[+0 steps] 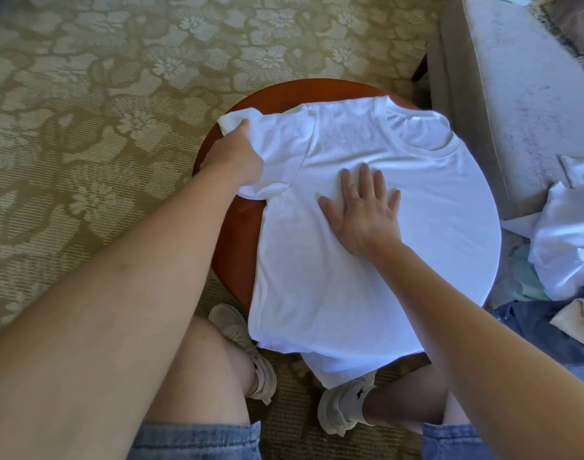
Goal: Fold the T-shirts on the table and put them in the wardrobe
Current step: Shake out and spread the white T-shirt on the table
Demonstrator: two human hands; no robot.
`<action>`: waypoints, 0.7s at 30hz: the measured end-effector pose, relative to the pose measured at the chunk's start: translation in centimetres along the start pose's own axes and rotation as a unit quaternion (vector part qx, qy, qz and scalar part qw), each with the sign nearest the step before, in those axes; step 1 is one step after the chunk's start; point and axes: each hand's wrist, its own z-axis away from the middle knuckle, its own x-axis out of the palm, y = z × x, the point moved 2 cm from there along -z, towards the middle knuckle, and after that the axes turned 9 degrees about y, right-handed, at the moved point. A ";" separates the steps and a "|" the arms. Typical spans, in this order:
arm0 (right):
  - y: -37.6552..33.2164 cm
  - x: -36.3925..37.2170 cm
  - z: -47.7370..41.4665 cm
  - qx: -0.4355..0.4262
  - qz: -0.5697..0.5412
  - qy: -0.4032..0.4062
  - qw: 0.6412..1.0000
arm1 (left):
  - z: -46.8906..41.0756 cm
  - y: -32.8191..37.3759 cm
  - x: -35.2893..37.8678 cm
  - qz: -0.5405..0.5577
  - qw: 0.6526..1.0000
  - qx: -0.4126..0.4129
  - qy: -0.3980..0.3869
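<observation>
- Forearms reach over the white T-shirt, spread flat on the round counter.
- Left hand grips its sleeve; right hand, well apart, presses flat on its front, fingers straight.

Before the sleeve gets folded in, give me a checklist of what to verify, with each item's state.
1. T-shirt spread flat on the table: ok, few wrinkles.
2. Right hand pinning the chest: ok, it presses flat with fingers spread.
3. Left hand holding the sleeve: ok, it grips near the sleeve's end.
4. Whole shirt supported by the table: not ok, the hem hangs over the near edge.
5. Other sleeve laid flat: cannot tell, it does not show.
</observation>
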 end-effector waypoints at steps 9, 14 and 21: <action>-3.7 0.4 -1.7 -0.037 -0.002 0.003 0.999 | -1.8 -5.4 -1.7 0.133 0.990 -0.006 0.042; -5.5 0.4 -2.4 -0.043 -0.001 0.004 0.999 | -2.3 -7.0 -1.8 0.158 0.985 -0.022 0.066; -5.5 0.2 -2.2 -0.044 0.016 0.003 0.999 | -2.5 -8.2 -1.0 0.366 0.925 -0.074 -0.074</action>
